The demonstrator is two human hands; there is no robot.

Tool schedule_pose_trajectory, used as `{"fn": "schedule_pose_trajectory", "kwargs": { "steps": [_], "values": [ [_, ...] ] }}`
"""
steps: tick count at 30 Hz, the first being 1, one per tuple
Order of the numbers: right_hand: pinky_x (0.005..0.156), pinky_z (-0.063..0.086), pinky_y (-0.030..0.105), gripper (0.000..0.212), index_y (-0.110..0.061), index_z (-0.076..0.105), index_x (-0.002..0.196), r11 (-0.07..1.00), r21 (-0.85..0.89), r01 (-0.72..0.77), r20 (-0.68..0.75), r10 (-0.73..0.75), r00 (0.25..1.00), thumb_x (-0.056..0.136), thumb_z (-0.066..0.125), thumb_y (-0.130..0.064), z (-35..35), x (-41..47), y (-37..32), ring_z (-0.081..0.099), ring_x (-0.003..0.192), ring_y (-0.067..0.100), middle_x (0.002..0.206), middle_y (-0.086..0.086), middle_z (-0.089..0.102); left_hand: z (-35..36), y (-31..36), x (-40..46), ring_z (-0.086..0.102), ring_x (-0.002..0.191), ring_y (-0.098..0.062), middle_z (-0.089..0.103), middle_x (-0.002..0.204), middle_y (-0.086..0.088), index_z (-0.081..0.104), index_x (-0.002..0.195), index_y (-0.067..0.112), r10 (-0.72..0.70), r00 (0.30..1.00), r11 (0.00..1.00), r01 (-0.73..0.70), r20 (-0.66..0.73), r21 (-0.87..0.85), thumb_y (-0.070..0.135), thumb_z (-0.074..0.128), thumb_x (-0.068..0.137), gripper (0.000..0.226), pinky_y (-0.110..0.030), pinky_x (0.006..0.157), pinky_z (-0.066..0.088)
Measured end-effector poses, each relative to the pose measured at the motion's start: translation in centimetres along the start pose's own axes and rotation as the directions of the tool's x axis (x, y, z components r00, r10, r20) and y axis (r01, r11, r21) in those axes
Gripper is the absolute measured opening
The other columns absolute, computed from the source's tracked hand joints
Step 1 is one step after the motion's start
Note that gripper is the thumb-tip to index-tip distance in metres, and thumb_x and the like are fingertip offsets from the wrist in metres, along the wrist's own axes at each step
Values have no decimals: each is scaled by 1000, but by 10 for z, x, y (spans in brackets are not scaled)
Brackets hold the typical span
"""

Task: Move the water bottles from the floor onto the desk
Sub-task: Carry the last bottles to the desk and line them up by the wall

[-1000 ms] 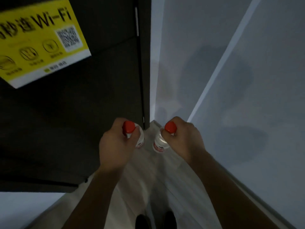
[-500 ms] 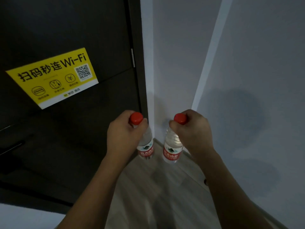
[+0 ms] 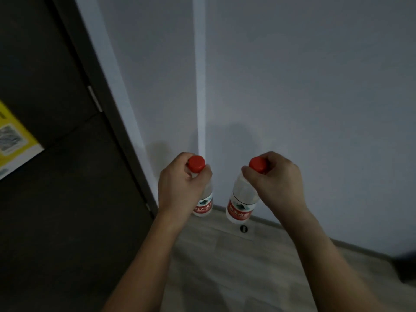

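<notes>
A single camera rides on the person's head, looking forward and steeply down along both forearms, which run in from the lower edge of the frame. It sits close over the left hand (image 3: 180,188) and right hand (image 3: 275,183) at mid-frame (the wide lens bends the edges). A dark door (image 3: 56,176) fills the left, a pale wall (image 3: 304,86) the upper right, wood floor (image 3: 236,266) the bottom.

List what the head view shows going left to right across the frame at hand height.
yellow Wi-Fi sign → dark door → left hand gripping the left bottle by its neck → right bottle → right hand gripping it → pale wall.
</notes>
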State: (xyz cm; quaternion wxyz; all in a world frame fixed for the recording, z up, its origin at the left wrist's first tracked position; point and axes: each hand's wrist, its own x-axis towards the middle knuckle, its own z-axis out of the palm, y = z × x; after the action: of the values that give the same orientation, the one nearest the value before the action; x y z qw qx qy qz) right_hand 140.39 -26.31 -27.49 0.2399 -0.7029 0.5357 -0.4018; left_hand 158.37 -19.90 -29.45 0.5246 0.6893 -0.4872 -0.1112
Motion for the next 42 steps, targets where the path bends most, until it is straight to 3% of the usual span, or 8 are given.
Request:
{"fn": "schedule_pose_trajectory", "kwargs": {
  "steps": [2, 7, 18, 22, 26, 31, 37, 42],
  "values": [
    [51, 39, 19, 16, -28, 61, 76, 998, 3, -59, -66, 59, 996, 72, 74, -36, -25, -6, 17, 57, 72, -6, 67, -13, 61, 18, 15, 0, 60, 61, -6, 63, 69, 13, 60, 80, 29, 51, 998, 999, -51, 32, -16, 35, 69, 81, 11, -14, 54, 43],
    [51, 37, 19, 17, -31, 58, 73, 982, -1, -191, -224, 185, 957, 71, 74, -35, -93, -29, 61, 56, 73, -7, 68, -14, 60, 80, 58, -17, 53, 57, -17, 58, 63, 2, 61, 78, 26, 131, 974, 989, -118, 185, -84, 30, 71, 78, 11, -29, 53, 44],
    [55, 49, 22, 16, -33, 59, 75, 923, -7, -384, -512, 326, 795, 70, 75, -35, -284, -126, 170, 59, 70, -2, 69, -16, 62, 241, 183, -133, 59, 67, -8, 63, 73, 12, 64, 79, 28, 320, 829, 939, -213, 460, -270, 30, 70, 80, 7, -21, 56, 48],
    [52, 41, 17, 17, -32, 59, 74, 901, -6, -434, -586, 348, 732, 70, 75, -35, -357, -171, 211, 58, 69, -4, 67, -17, 60, 296, 234, -192, 59, 66, -8, 64, 71, 11, 64, 77, 26, 373, 779, 917, -225, 504, -330, 31, 72, 80, 10, -26, 57, 50],
    [47, 32, 12, 24, -33, 52, 64, 886, -50, -461, -641, 326, 695, 68, 75, -34, -430, -217, 246, 56, 68, -7, 60, -16, 55, 349, 283, -254, 59, 64, -6, 64, 70, 12, 64, 78, 25, 434, 730, 883, -228, 528, -411, 32, 73, 79, 11, -19, 55, 48],
    [49, 46, 24, 21, -25, 55, 68, 860, -76, -504, -688, 321, 651, 68, 73, -35, -512, -267, 285, 55, 59, 6, 62, -7, 55, 406, 349, -328, 58, 63, -1, 64, 69, 15, 64, 76, 26, 501, 657, 843, -224, 563, -489, 32, 74, 79, 12, -9, 53, 42],
    [57, 56, 39, 21, -17, 60, 71, 836, -20, -548, -752, 349, 559, 69, 70, -36, -599, -303, 329, 58, 61, 12, 64, -2, 59, 468, 422, -390, 55, 61, -1, 61, 66, 14, 64, 75, 26, 548, 560, 816, -196, 621, -543, 36, 73, 79, 14, -13, 54, 44],
    [49, 45, 24, 16, -22, 61, 70, 806, 6, -592, -802, 358, 479, 70, 72, -34, -664, -323, 383, 57, 65, 5, 62, -6, 59, 538, 469, -442, 57, 62, -3, 61, 65, 14, 63, 75, 27, 587, 450, 798, -185, 673, -573, 35, 73, 79, 14, -22, 59, 49]
  ]
}}
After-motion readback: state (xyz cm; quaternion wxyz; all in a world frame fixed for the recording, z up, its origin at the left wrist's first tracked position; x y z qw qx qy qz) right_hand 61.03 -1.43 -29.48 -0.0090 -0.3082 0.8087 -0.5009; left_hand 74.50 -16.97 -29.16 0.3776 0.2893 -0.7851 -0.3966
